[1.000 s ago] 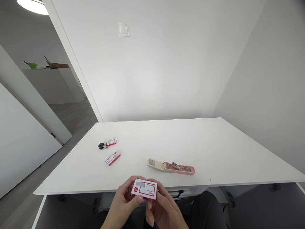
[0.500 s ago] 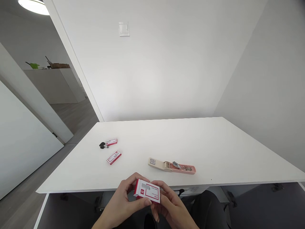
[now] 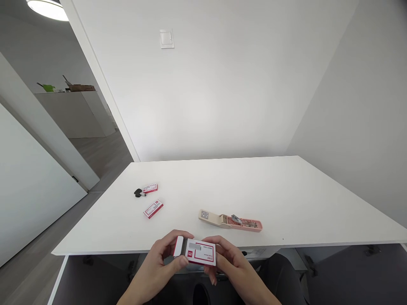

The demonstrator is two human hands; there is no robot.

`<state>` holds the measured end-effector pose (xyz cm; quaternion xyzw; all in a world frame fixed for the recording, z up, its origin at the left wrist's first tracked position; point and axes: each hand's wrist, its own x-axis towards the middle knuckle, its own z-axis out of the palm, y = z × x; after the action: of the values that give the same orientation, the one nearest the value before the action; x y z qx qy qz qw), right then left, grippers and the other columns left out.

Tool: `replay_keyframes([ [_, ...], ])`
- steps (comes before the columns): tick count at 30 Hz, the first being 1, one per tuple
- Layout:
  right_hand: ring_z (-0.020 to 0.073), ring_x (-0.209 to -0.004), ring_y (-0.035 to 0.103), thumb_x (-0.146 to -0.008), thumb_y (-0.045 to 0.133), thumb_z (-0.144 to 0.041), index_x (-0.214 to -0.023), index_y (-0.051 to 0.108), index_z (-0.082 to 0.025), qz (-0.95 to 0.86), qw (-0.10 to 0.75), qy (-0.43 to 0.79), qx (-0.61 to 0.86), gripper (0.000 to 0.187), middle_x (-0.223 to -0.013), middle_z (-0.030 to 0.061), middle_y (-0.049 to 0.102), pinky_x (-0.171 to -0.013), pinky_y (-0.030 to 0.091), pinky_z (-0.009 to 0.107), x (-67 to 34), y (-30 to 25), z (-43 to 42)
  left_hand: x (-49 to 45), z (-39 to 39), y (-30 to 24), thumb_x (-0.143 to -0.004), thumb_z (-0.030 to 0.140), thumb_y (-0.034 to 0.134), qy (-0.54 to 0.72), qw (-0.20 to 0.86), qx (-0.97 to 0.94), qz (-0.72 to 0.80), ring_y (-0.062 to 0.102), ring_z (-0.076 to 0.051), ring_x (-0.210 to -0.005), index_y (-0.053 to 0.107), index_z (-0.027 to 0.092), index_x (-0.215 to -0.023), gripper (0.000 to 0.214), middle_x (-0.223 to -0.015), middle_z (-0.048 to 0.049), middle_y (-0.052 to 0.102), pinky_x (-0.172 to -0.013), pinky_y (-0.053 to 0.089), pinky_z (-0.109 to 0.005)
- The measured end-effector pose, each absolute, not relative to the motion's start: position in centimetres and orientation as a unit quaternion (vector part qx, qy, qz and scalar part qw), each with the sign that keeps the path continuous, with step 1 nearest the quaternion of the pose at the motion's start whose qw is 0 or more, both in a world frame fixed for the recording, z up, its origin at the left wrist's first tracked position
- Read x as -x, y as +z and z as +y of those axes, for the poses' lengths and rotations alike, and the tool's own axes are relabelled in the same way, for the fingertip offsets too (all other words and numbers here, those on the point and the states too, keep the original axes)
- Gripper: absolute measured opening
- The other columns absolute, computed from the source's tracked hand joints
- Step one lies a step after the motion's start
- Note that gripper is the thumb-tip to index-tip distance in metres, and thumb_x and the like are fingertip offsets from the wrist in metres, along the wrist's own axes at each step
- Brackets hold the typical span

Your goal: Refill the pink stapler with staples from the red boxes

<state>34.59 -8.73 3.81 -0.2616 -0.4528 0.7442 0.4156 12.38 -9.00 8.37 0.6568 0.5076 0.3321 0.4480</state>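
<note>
Above the table's front edge, both hands hold a small white and red staple box (image 3: 206, 253). My left hand (image 3: 159, 262) grips its left end, thumb in front. There a white end piece stands out from the printed sleeve, with a dark grey strip showing between them. My right hand (image 3: 235, 267) is closed around the sleeve's right end. Just beyond the hands lies a stapler (image 3: 212, 218), folded wide apart, with a cream part at left and a pink part with metal pieces at right.
Two similar boxes, a nearer box (image 3: 153, 209) and a farther box (image 3: 150, 187), lie on the left of the white table (image 3: 248, 182). A black-handled item with metal tips (image 3: 139, 193) touches or adjoins the farther one. A wall stands behind the table.
The white end piece has slid left out of the sleeve, baring the dark grey strip. My left hand has shifted slightly left with it. The view has moved a little.
</note>
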Motion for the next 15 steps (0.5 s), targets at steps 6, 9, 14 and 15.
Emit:
replay_keyframes([
  [6,0.0143,-0.066,0.058,-0.100,0.054,-0.055,-0.125,0.062,-0.023,-0.440,0.417,0.755,0.251,0.041,-0.084,0.0025,0.068,-0.070,0.047,0.032,-35.4,4.0,-8.7,-12.4,-9.1,8.2,-0.082,0.049,0.073,0.356,0.455,-0.640,0.507,0.065,-0.022,-0.080,0.071,0.027,-0.115,0.040,-0.093,-0.0040,0.074,-0.076,0.054,-0.030],
  [9,0.0164,-0.070,0.060,-0.102,0.048,-0.056,-0.134,0.057,-0.023,-0.460,0.420,0.741,0.251,0.047,-0.087,0.0036,0.067,-0.072,0.048,0.033,-35.6,4.3,-8.9,-12.7,-9.2,7.9,-0.080,0.048,0.076,0.361,0.463,-0.628,0.510,0.067,-0.023,-0.084,0.072,0.027,-0.115,0.042,-0.096,-0.0046,0.075,-0.077,0.054,-0.030],
  [14,0.0174,-0.078,0.060,-0.096,0.063,-0.047,-0.127,0.056,-0.026,-0.575,0.372,0.637,0.355,0.039,-0.097,0.0035,0.068,-0.074,0.050,0.031,-35.7,6.4,-8.7,-13.8,-9.7,6.7,-0.084,0.051,0.074,0.366,0.520,-0.590,0.497,0.063,-0.020,-0.075,0.065,0.026,-0.127,0.050,-0.093,-0.0046,0.072,-0.064,0.051,-0.026],
  [15,0.0176,-0.078,0.059,-0.096,0.062,-0.045,-0.124,0.057,-0.025,-0.596,0.362,0.614,0.370,0.035,-0.096,0.0034,0.069,-0.072,0.049,0.030,-35.7,7.1,-8.6,-14.2,-9.9,6.3,-0.088,0.052,0.069,0.372,0.535,-0.579,0.490,0.060,-0.017,-0.070,0.060,0.026,-0.132,0.052,-0.087,-0.0030,0.069,-0.064,0.050,-0.026],
])
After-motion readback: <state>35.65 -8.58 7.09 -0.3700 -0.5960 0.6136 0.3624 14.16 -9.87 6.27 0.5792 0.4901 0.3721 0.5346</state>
